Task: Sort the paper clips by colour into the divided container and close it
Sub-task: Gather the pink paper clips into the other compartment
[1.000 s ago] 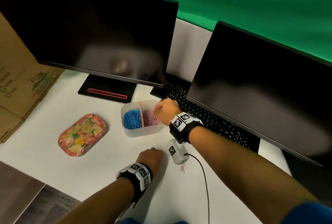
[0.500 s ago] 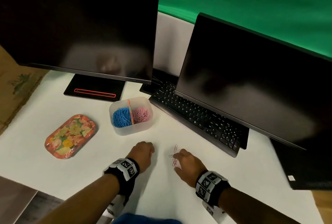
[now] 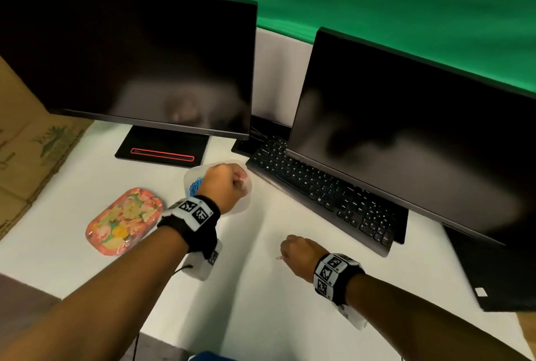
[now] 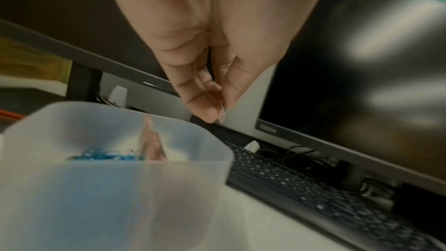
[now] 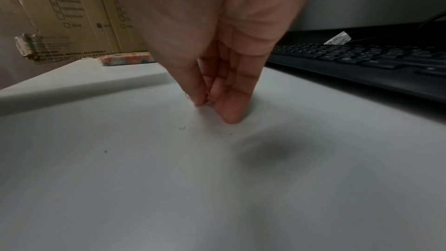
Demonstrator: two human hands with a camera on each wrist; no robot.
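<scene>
The translucent divided container (image 3: 242,207) stands in front of the monitors, with blue paper clips (image 3: 195,186) in its left compartment. My left hand (image 3: 223,183) hovers over its right side and hides the pink compartment. In the left wrist view the left fingertips (image 4: 212,115) are pinched together above the container (image 4: 108,188) on something small and pinkish, which looks like a clip. My right hand (image 3: 295,253) is down on the white table, and thumb and fingers pinch a pink paper clip (image 3: 280,257) (image 5: 208,101). The floral lid (image 3: 124,220) lies left of the container.
Two dark monitors (image 3: 130,56) (image 3: 406,143) stand at the back. A black keyboard (image 3: 324,192) runs diagonally, right of the container. Cardboard boxes (image 3: 26,143) line the left side. The table's front edge (image 3: 174,328) is near my forearms.
My left hand has lifted off the table and moved forward over the container. The right hand has stayed low on the table and closed on the pink clip.
</scene>
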